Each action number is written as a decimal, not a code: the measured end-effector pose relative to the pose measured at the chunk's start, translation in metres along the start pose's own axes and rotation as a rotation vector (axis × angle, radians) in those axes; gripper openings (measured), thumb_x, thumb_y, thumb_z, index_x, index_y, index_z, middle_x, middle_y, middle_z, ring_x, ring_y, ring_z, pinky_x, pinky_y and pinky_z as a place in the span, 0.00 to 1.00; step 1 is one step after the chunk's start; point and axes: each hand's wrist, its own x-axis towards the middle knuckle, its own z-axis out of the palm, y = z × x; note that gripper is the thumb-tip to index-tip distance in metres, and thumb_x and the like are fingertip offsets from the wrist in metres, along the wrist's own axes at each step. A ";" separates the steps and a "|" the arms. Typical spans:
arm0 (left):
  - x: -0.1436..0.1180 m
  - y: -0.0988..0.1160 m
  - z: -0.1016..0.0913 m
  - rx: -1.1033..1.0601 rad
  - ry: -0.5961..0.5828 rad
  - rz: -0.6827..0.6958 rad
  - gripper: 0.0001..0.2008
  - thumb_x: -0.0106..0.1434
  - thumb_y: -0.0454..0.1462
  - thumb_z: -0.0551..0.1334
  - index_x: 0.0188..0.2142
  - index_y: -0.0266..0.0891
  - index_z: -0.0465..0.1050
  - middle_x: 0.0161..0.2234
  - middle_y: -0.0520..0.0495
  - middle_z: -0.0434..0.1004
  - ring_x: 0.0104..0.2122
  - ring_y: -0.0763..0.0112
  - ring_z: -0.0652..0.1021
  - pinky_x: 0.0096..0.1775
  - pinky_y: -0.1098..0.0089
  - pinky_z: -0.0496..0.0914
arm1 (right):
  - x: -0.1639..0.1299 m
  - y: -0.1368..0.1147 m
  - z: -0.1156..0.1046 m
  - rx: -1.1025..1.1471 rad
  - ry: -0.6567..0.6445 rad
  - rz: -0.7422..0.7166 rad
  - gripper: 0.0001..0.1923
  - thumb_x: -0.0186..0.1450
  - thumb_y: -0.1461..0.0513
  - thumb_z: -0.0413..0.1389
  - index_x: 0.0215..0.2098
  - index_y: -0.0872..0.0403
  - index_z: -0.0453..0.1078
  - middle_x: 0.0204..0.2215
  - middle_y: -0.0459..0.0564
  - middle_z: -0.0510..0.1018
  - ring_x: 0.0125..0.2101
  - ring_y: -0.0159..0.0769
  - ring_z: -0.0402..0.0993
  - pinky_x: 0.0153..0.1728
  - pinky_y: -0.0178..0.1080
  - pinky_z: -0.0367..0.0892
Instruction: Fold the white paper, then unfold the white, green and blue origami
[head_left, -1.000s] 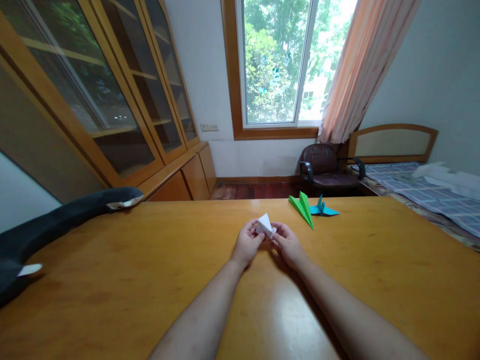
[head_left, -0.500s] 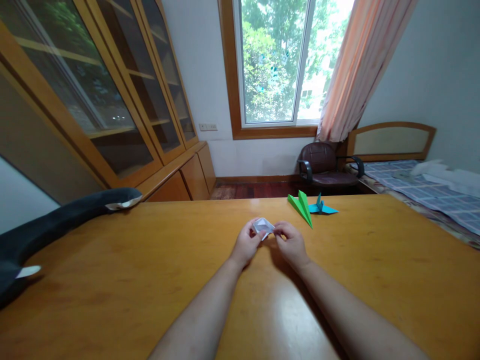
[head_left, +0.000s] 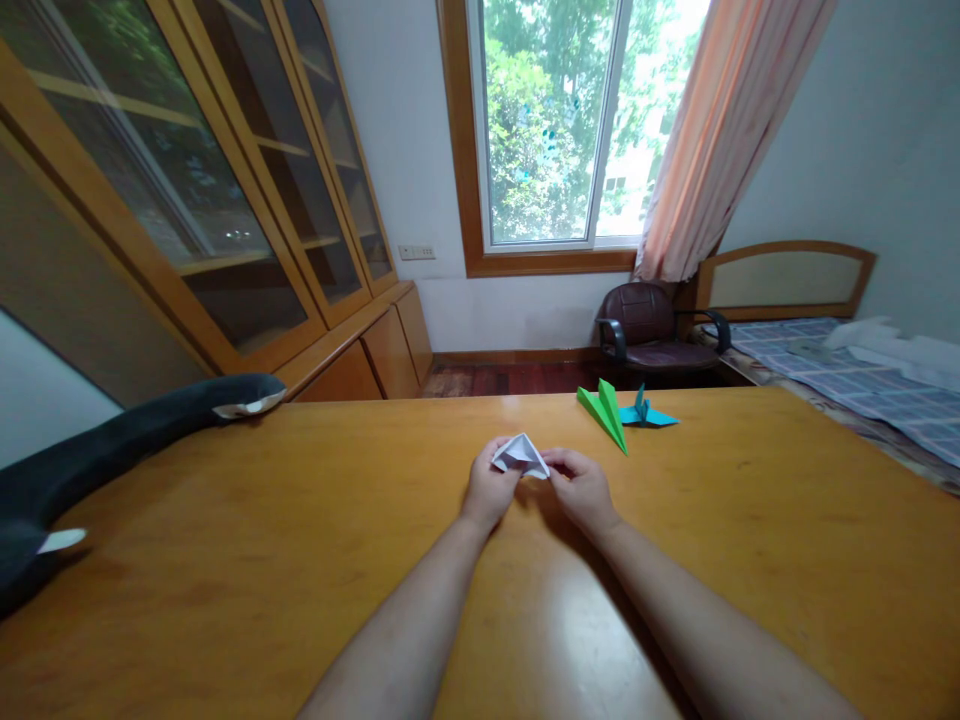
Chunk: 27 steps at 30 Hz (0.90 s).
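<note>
A small white folded paper point(head_left: 519, 455) is held just above the wooden table point(head_left: 225, 560), pinched from both sides. My left hand point(head_left: 489, 490) grips its left edge and my right hand point(head_left: 581, 485) grips its right corner. The paper is spread open into a flattened, pointed shape. Beyond my right hand a green paper plane point(head_left: 604, 412) lies on the table, and a blue paper crane point(head_left: 645, 412) sits right beside it.
A long dark plush toy point(head_left: 112, 445) stretches over the table's left edge. Past the far edge stand a brown armchair point(head_left: 651, 335), a bed point(head_left: 840, 375) at right and glass-door cabinets point(head_left: 247, 200) at left.
The white paper went from an upright pointed shape to a spread, flatter one between my fingers. Both hands stayed in nearly the same place.
</note>
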 end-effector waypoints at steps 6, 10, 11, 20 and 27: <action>-0.004 0.005 -0.002 0.181 0.007 0.101 0.14 0.53 0.30 0.60 0.41 0.36 0.71 0.35 0.47 0.75 0.34 0.69 0.75 0.37 0.73 0.69 | 0.000 0.001 -0.004 0.080 -0.060 0.054 0.11 0.57 0.64 0.54 0.36 0.54 0.75 0.34 0.51 0.81 0.36 0.41 0.76 0.42 0.44 0.70; -0.006 0.006 -0.005 0.314 -0.048 0.160 0.19 0.51 0.26 0.58 0.43 0.38 0.72 0.36 0.47 0.76 0.34 0.67 0.75 0.38 0.71 0.69 | 0.002 0.000 -0.006 0.162 -0.155 0.070 0.16 0.58 0.63 0.51 0.43 0.53 0.74 0.41 0.51 0.80 0.42 0.42 0.75 0.45 0.43 0.68; -0.007 0.006 -0.005 0.336 -0.069 0.173 0.19 0.51 0.26 0.58 0.43 0.39 0.72 0.37 0.47 0.76 0.35 0.67 0.75 0.39 0.71 0.69 | 0.002 0.000 -0.005 0.145 -0.163 0.081 0.16 0.59 0.62 0.51 0.44 0.52 0.74 0.41 0.51 0.80 0.41 0.42 0.75 0.45 0.43 0.68; -0.012 0.006 0.001 0.387 -0.210 0.224 0.21 0.54 0.29 0.61 0.48 0.42 0.73 0.45 0.45 0.76 0.44 0.60 0.75 0.51 0.62 0.67 | 0.003 0.004 -0.003 -0.286 -0.079 0.073 0.08 0.55 0.66 0.51 0.20 0.53 0.69 0.17 0.44 0.72 0.19 0.31 0.63 0.22 0.33 0.53; -0.012 0.011 0.002 0.490 -0.309 0.310 0.20 0.57 0.28 0.59 0.48 0.44 0.73 0.45 0.45 0.76 0.44 0.61 0.75 0.51 0.63 0.67 | 0.004 0.008 -0.002 -0.292 -0.098 0.116 0.08 0.56 0.65 0.52 0.29 0.53 0.74 0.25 0.47 0.78 0.25 0.35 0.70 0.27 0.34 0.59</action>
